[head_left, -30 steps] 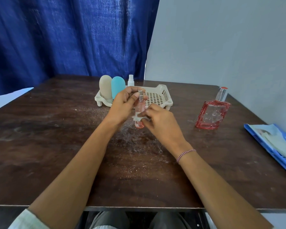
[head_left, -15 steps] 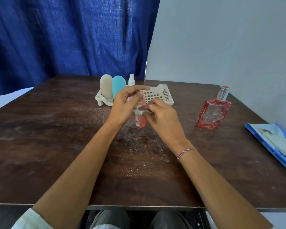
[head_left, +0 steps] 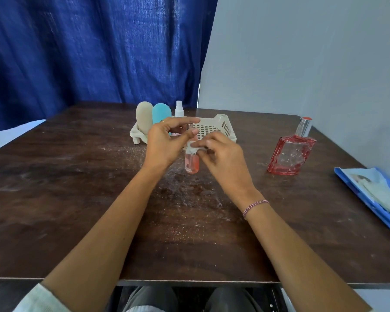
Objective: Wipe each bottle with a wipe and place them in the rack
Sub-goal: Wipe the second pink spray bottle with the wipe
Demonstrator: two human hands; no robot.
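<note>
A small pink spray bottle [head_left: 191,164] is held upright above the table's middle. My left hand [head_left: 167,143] pinches its top between thumb and fingers. My right hand [head_left: 221,156] presses a small white wipe [head_left: 193,149] against the bottle's upper body, fingers curled round it. Behind them stands the cream rack [head_left: 225,127], holding a beige bottle [head_left: 144,117], a blue bottle [head_left: 161,113] and a white spray bottle [head_left: 179,109] at its left end. A red glass perfume bottle [head_left: 291,154] stands on the table to the right.
A blue pack of wipes [head_left: 374,192] lies at the table's right edge. The dark wooden table [head_left: 77,188] carries white dust near the middle. A blue curtain hangs behind, and a grey wall rises close on the right.
The wipe and my right hand have slid up the pink bottle from its lower body to near the top. My left fingers have shifted over the cap.
</note>
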